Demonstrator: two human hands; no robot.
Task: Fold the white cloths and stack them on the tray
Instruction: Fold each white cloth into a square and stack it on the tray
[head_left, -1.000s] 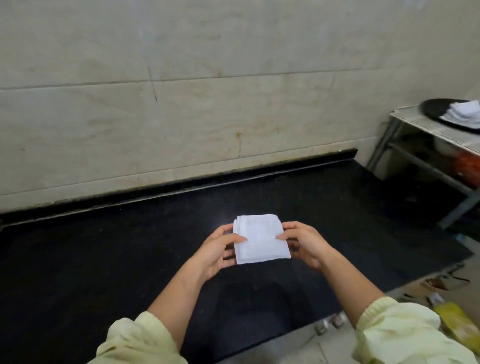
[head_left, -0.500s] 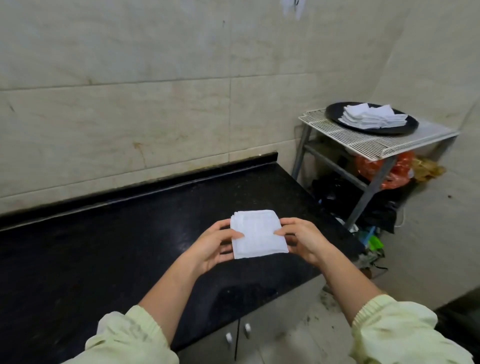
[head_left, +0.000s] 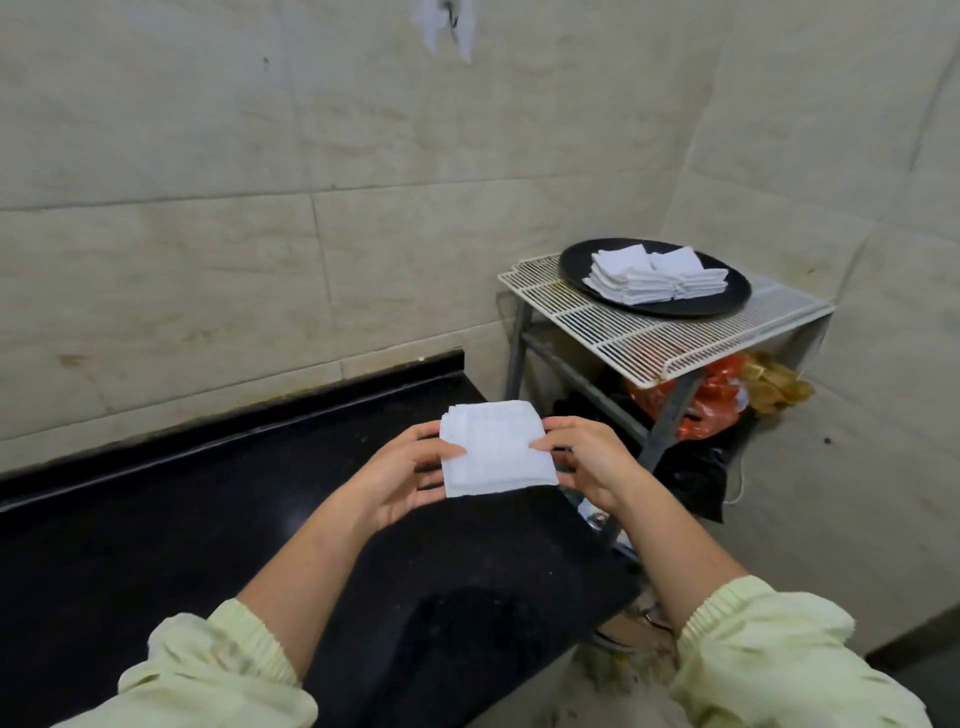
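A folded white cloth (head_left: 493, 449) is held flat in the air above the right end of the black counter (head_left: 208, 519). My left hand (head_left: 400, 475) pinches its left edge and my right hand (head_left: 589, 460) pinches its right edge. Up to the right, a round black tray (head_left: 727, 301) rests on a white wire rack (head_left: 649, 338). Two low stacks of folded white cloths (head_left: 649, 275) lie side by side on the tray.
Tiled walls stand behind the counter and to the right. Under the rack lie an orange plastic bag (head_left: 696, 405), dark bags and brown debris (head_left: 774, 384). The rack's grey metal legs (head_left: 670, 415) stand just beyond the counter's right end.
The view has swung to the right, bringing the tray and rack from the frame's edge toward the middle. Both hands have kept their grip on the folded cloth, now near the counter's right end.
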